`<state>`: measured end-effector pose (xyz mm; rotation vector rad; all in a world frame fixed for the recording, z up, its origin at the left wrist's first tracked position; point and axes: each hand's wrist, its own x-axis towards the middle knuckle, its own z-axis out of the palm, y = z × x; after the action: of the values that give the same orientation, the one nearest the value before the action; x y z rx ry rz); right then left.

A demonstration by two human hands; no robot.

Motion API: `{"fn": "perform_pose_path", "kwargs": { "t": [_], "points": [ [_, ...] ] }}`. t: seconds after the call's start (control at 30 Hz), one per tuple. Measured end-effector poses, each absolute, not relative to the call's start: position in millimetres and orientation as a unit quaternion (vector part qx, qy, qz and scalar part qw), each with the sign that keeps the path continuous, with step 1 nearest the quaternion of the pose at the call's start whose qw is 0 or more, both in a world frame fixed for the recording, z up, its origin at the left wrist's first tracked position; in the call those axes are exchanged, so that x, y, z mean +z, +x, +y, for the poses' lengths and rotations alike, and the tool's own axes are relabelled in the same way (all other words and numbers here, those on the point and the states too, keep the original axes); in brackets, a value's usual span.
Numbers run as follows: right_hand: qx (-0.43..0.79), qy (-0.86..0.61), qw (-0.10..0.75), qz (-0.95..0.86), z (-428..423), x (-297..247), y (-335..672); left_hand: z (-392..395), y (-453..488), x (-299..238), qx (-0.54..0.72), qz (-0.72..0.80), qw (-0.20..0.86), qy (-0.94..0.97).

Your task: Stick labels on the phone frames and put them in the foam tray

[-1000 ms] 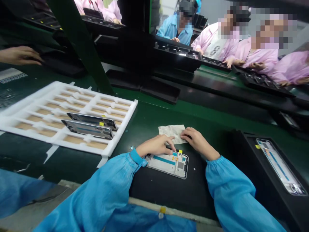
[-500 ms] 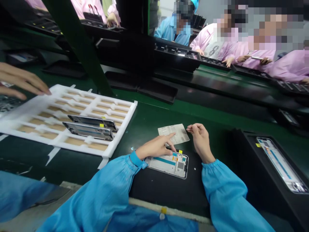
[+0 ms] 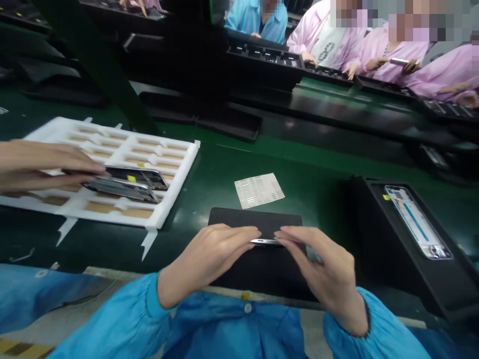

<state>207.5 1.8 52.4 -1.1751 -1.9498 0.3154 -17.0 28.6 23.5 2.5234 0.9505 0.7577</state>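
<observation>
My left hand [image 3: 209, 254] and my right hand [image 3: 318, 264] lie over a phone frame [image 3: 264, 242] on a black mat [image 3: 254, 222]. Only a silver edge of the frame shows between my fingertips. Both hands curl their fingers onto it from either side. A white sticker sheet [image 3: 259, 190] lies on the green table just beyond the mat, apart from both hands.
A white foam tray [image 3: 112, 149] at left holds two phone frames [image 3: 127, 183]; another person's hand [image 3: 41, 164] touches them. A black fixture [image 3: 404, 249] at right carries another frame [image 3: 415, 222]. Black trays and seated people in pink and blue coats line the far side.
Both my hands left the sticker sheet and came down over the phone frame, covering it. The other person's hand reached onto the frames in the foam tray. The camera tilted downward.
</observation>
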Motion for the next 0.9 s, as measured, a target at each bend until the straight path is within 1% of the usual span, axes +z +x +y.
{"fn": "perform_pose_path", "kwargs": {
  "t": [0.1,0.23,0.47,0.63,0.8,0.9],
  "points": [
    [0.090,-0.437,0.338,-0.828,-3.4,49.2,205.0,25.9,-25.0,21.6,0.299,0.334,0.166,0.878],
    [0.071,-0.437,0.271,-0.855,-0.5,46.7,201.0,23.3,-26.0,16.8,0.324,0.330,0.167,0.871],
    [0.068,-0.461,0.206,-0.860,-5.0,51.0,192.7,22.0,-24.2,14.9,0.340,0.319,0.171,0.868],
    [0.057,-0.466,0.142,-0.872,-7.8,58.5,185.6,20.1,-26.1,15.0,0.344,0.306,0.171,0.871],
    [0.058,-0.474,0.117,-0.871,-6.9,61.3,178.6,17.5,-25.8,13.5,0.346,0.312,0.167,0.869],
    [0.077,-0.480,0.131,-0.864,-8.2,58.2,179.9,16.7,-25.9,14.4,0.341,0.308,0.164,0.873]
  ]
}}
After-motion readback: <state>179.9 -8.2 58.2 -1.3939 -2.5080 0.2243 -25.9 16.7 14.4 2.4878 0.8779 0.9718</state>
